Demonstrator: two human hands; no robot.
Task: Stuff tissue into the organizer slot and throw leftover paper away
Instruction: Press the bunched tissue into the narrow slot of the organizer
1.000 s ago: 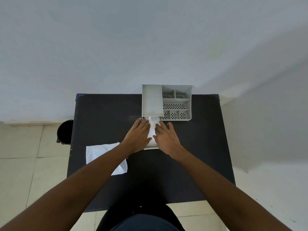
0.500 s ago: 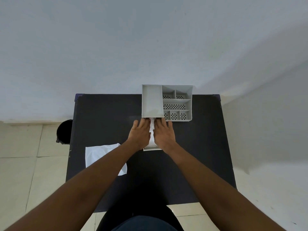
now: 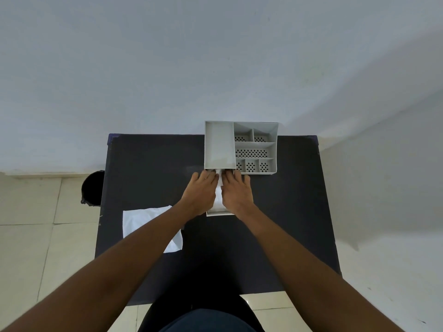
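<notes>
Both hands lie flat, side by side, on the tissue (image 3: 218,197), which sits in a low tray (image 3: 220,213) near the middle of the dark surface (image 3: 148,168), just in front of the organizer (image 3: 241,147) at the far edge. The left hand (image 3: 200,192) and the right hand (image 3: 236,194) have their fingers stretched and close together, pressing down and forward, not clamped around anything. The fingertips touch the mouth of the organizer's long left slot (image 3: 219,144).

The risks, as I judge them:
- The push can slide the light organizer toward the far edge, since no hand holds it.
- The tissue can bunch at the slot mouth and jam; how much is already inside is hidden by the hands, I think only little.
- An uneven push may tear the soft paper.
- The leftover paper (image 3: 143,221) near the left edge can slip off if the left forearm sweeps it; the bin (image 3: 92,188) stands on the floor beside that edge
</notes>
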